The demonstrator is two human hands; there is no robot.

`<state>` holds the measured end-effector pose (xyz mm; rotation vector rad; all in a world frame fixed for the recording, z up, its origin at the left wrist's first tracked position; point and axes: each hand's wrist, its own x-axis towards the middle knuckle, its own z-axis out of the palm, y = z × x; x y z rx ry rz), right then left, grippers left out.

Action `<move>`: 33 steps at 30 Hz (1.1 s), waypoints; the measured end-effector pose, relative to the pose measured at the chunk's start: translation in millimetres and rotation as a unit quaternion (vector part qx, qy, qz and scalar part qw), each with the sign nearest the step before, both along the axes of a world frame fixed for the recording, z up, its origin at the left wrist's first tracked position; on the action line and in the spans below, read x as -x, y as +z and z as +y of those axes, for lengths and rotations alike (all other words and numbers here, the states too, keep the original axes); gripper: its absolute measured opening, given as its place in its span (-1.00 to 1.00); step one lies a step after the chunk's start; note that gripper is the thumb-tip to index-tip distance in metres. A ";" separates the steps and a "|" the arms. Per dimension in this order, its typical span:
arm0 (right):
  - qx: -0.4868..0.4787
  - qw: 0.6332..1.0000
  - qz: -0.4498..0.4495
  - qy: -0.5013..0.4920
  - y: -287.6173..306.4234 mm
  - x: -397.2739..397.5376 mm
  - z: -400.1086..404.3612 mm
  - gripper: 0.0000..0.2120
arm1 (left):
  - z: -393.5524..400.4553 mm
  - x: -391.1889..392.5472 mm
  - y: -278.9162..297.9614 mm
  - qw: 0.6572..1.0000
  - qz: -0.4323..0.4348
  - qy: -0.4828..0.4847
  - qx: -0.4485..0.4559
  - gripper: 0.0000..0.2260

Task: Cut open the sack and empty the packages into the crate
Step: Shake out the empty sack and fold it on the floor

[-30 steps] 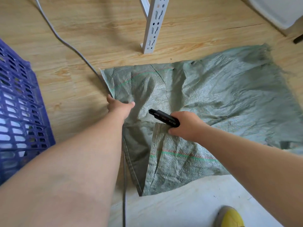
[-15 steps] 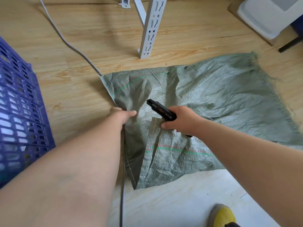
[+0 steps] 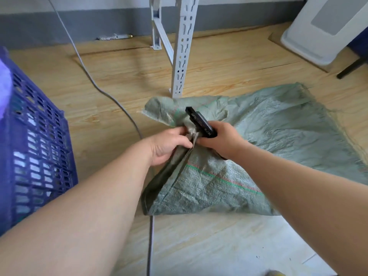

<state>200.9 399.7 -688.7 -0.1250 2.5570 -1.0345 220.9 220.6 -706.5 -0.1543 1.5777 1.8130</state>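
Observation:
A flat green woven sack [image 3: 274, 136] lies on the wooden floor, its left edge bunched and lifted. My left hand [image 3: 169, 145] grips that gathered edge. My right hand [image 3: 221, 139] holds a black utility knife [image 3: 200, 121], which points up and away, and its fingers also pinch the sack fabric right beside my left hand. The blue plastic crate [image 3: 37, 156] stands at the left; pale packages show through its slots.
A grey cable [image 3: 117, 100] runs across the floor, passing under the sack's left edge. A white slotted shelf post [image 3: 182, 48] stands just behind the sack. A white bin [image 3: 326, 28] leans at the far right. A yellow shoe tip [image 3: 276, 273] shows at the bottom.
My left hand moved right from the sack's left edge and gathered the fabric against my right hand. The sack's left edge lifted and bunched. The camera tilted up.

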 end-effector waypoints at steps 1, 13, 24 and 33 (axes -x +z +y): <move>0.022 1.000 -0.005 -0.012 2.1 1.8 0.9 -0.84 | -2.4 0.4 9.4 0.999 -0.023 -0.009 -0.022 -0.74; 0.134 0.990 -0.041 0.000 12.0 6.7 26.3 -0.86 | 25.6 50.4 54.9 0.890 0.025 0.366 0.271 -0.78; 0.276 0.946 0.080 -0.154 49.2 33.8 49.5 -0.78 | 51.2 60.3 100.2 0.868 0.242 -0.067 0.428 -0.55; 0.294 0.943 0.021 -0.151 70.1 43.3 40.7 -0.89 | 54.2 52.2 129.9 0.893 0.237 -0.069 0.376 -0.50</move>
